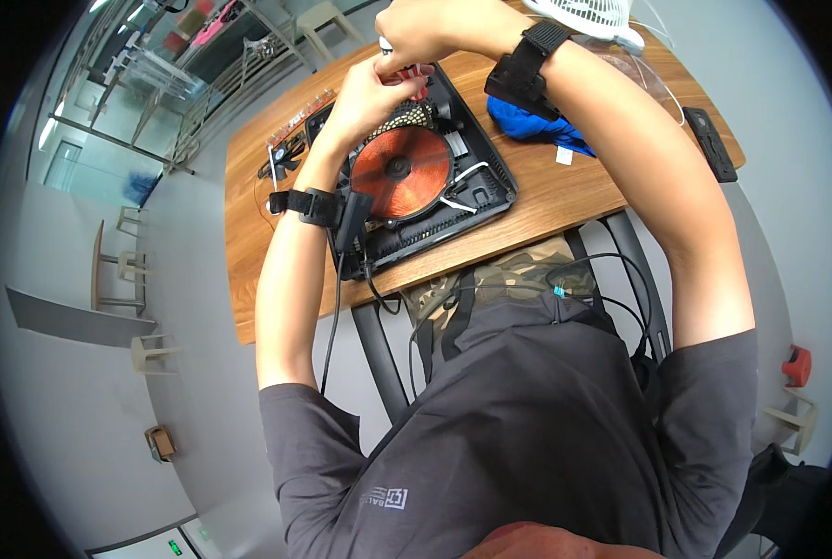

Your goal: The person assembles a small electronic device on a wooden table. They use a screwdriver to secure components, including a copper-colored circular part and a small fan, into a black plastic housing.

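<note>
An opened induction cooker (507,191) lies on the wooden table, a black shell with a round copper coil (378,177) facing up. Over its far side my two hands meet. My left hand (367,101) is closed, its thumb and fingers on a red-handled tool (417,90) whose working end I cannot see. Just above it, my right hand (419,33) is bent inward with curled fingers; a small white-and-black piece (385,45) shows between them, the rest hidden. Both wrists wear black straps with small boxes.
Right of the cooker lie a blue cloth (527,126) and a white fan (593,17) with its cord. A black bar-shaped item (710,144) rests at the table's right edge. Left of it are black cables (287,154) and a strip of small parts (302,116). A cable hangs from my left wrist.
</note>
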Tool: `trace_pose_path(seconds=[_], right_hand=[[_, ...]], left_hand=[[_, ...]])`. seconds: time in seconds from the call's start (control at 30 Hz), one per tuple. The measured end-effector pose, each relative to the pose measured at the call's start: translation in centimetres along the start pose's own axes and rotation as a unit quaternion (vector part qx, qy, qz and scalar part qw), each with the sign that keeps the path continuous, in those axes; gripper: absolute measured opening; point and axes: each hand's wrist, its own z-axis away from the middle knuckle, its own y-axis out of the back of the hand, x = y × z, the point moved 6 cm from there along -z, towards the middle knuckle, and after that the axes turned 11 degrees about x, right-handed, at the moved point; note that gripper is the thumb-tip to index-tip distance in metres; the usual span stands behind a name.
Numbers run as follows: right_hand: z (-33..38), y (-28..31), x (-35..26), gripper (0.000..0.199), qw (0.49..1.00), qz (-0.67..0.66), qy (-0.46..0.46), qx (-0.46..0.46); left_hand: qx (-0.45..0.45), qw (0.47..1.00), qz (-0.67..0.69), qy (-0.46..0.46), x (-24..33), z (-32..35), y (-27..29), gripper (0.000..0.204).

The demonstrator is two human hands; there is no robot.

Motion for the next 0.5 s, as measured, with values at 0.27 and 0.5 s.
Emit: trace_pose_path(seconds=[0.27, 0.5], right_hand=[[0.3, -0.7, 1.5, 0.043, 0.999, -0.009, 0.036, 0.034], [-0.9, -2.9, 2.2, 0.052, 0.993, 0.017, 0.05, 0.104]], left_hand=[[-0.016, 0.995, -0.094, 0.016, -2.1, 0.6, 1.9, 0.034], [-0.149, 0.88, -0.45, -0.029, -5.0, 3.0, 3.1, 0.042]])
